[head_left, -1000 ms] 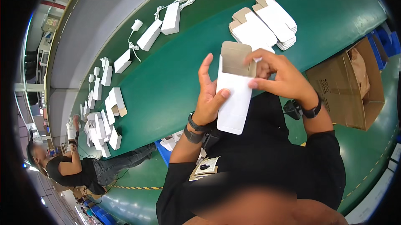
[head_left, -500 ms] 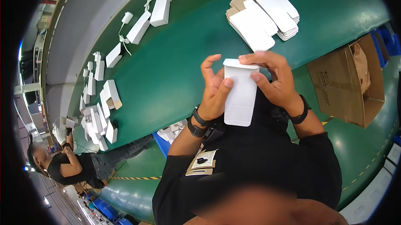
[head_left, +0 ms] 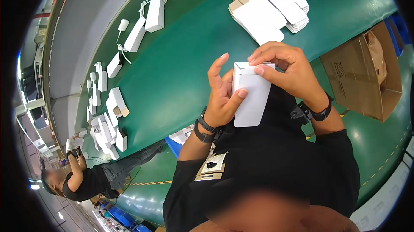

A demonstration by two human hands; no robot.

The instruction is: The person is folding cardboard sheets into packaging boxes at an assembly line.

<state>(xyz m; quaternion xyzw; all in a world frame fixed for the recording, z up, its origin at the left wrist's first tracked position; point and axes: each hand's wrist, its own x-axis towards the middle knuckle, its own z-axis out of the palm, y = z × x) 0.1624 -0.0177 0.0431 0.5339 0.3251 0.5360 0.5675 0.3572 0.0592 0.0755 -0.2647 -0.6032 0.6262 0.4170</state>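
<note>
Head view: my left hand grips the light, crushable white carton by its sides; my right hand pinches its top flap.

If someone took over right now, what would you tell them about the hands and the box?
Left hand: grips the small white box along its side, thumb across the front.
Right hand: fingertips press on the box's top flap.
Things: the box is held upright above the green table; a stack of flat white cartons lies farther back, an open brown cardboard box to the right.
Done: top flap looks folded down.
Left: whether it is fully tucked cannot be seen; flat cartons remain.
</note>
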